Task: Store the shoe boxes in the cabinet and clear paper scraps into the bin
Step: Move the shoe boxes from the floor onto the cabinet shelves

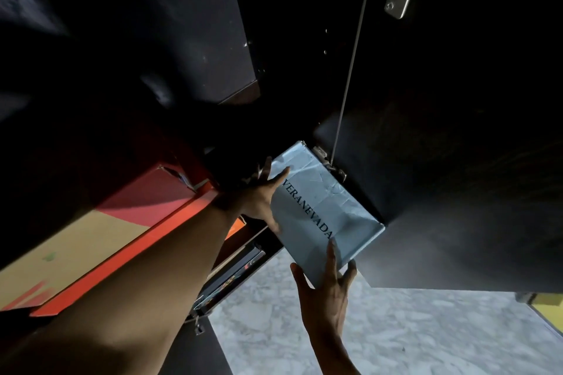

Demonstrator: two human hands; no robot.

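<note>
At the cabinet (457,161), left hand (260,196) and right hand (326,295), fingers seemingly straight, press the shoe box (323,213).

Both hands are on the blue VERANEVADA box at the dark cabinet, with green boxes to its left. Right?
No: the head view shows the boxes to its left are orange, not green. The left hand and right hand are on the blue box at the cabinet.
</note>
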